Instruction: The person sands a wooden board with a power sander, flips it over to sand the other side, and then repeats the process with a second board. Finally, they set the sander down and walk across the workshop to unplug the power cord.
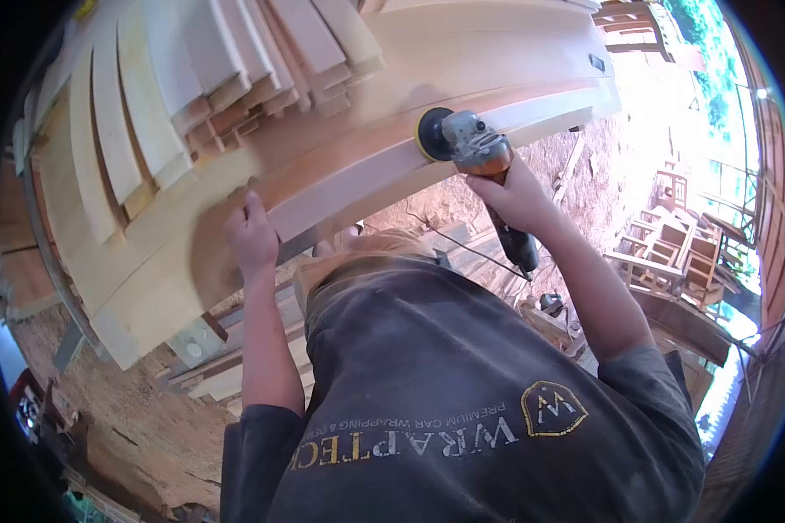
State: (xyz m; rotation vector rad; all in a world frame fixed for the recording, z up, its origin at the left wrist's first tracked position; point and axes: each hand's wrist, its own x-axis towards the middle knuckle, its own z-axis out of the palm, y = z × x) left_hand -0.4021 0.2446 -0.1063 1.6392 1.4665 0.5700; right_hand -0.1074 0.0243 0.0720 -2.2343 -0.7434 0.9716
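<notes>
My right hand is wrapped round the body of an angle grinder fitted with a round sanding disc. The disc rests against a long pale wooden board, which lies along the near edge of the worktable. At the board's left end, my left hand is closed on it, thumb on top. The fingers beneath are partly hidden. A dark cord hangs from the rear of the grinder.
A stack of wooden slats covers the table's far left side. Below, sawdust and timber offcuts lie on the floor. Wooden chair frames are piled at the right. Another small power tool sits on the floor near my right arm.
</notes>
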